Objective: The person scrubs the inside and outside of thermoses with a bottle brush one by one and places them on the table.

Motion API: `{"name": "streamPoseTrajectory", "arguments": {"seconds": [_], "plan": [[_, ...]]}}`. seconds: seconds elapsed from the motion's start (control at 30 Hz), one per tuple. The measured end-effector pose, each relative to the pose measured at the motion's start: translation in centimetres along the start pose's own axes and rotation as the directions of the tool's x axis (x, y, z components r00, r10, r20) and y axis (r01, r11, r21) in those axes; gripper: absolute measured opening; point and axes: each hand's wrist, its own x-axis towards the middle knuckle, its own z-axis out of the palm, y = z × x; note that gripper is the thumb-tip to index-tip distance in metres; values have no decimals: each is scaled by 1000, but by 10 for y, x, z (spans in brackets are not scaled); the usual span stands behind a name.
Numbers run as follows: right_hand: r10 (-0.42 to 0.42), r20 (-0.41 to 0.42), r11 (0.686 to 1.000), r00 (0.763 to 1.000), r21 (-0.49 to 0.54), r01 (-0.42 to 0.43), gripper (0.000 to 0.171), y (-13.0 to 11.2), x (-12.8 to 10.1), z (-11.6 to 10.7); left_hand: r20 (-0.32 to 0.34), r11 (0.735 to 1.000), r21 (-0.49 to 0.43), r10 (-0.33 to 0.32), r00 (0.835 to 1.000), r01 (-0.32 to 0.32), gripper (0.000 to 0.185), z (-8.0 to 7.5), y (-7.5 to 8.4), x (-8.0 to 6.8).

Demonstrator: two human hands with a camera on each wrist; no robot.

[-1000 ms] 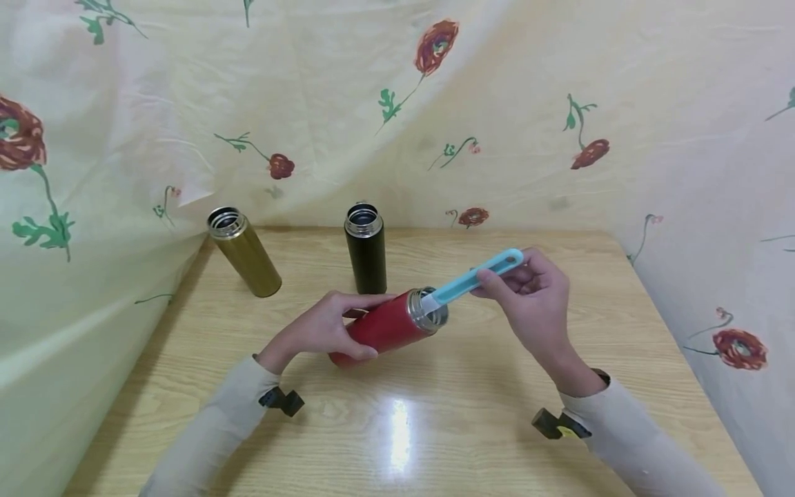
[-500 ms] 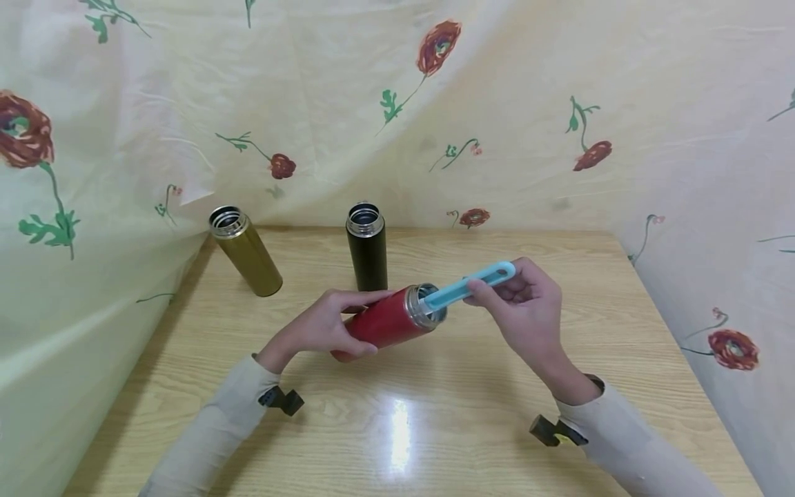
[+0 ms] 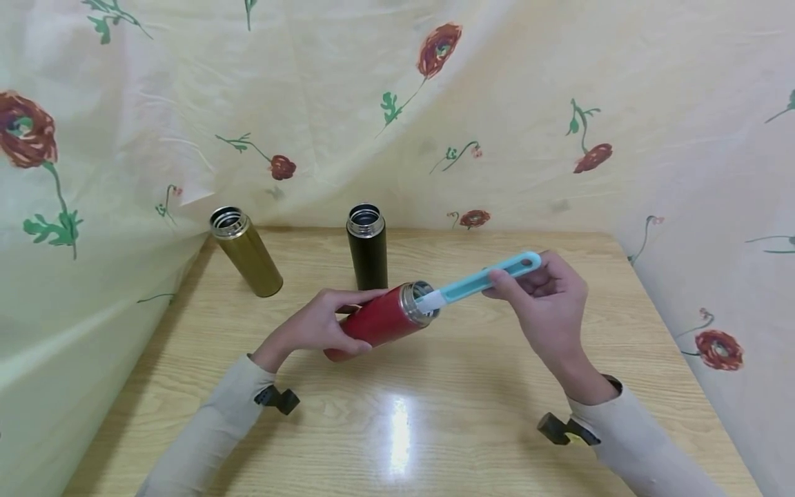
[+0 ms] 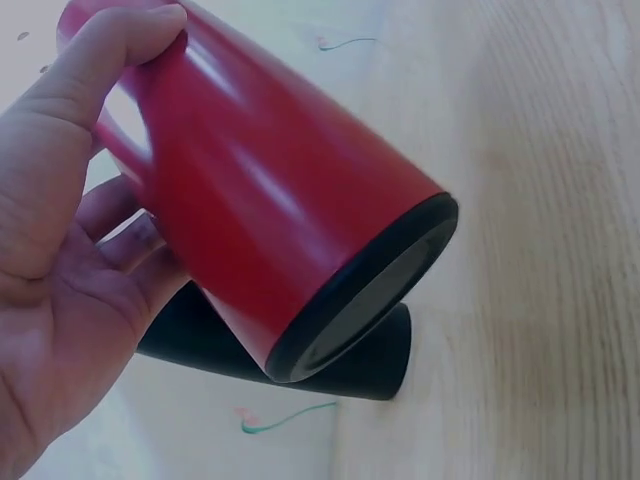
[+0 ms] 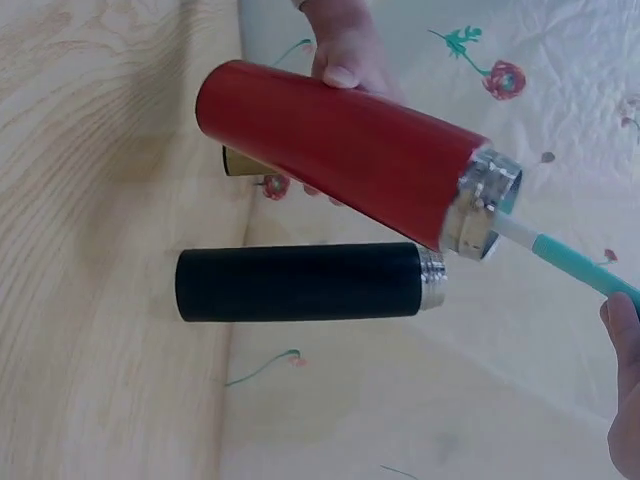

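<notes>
A gold flask point(image 3: 246, 251) and a black flask point(image 3: 367, 246) stand open-topped on the wooden table point(image 3: 472, 386).

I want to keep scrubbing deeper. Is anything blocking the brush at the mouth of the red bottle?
Nothing visible does. The brush in the right hand already enters the open mouth of the red bottle, which the left hand holds tilted.

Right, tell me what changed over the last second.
The right hand pushed the blue brush deeper into the red bottle, then drew it back out until its white neck shows. The left hand kept gripping the bottle. The gold bottle and black bottle stayed put.
</notes>
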Motion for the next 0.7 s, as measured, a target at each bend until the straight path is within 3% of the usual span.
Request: {"name": "streamPoseTrajectory", "arguments": {"seconds": [0.2,0.7], "plan": [[-23,-35,998,999,61,25,14,-10,6,-6,27,1000,-2,-18,999,18,82,-1,0,-2],[-70,3,995,998,66,69,15,-17,9,-15,77,1000,1,19,997,-19,82,-4,-1,-5]]}}
